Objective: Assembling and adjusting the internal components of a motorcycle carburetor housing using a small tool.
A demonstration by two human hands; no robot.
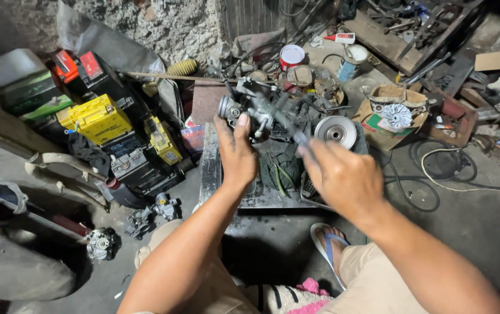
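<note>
My left hand (236, 152) grips a grey metal carburetor (248, 106) and holds it up above a greasy metal tray (210, 174). The thumb lies against the part's side. My right hand (343, 174) is blurred and closed on a thin dark tool (289, 129) whose tip reaches to the carburetor. Both hands hover over a dark green rag (279, 166) lying in the tray.
A silver pulley disc (335, 131) sits right of the carburetor. Yellow and black batteries (99, 119) stack at the left. Small carburetor parts (145, 218) lie on the floor. Cans (291, 56), a box with a fan part (395, 113), cables (430, 174) and my sandalled foot (328, 244) surround the tray.
</note>
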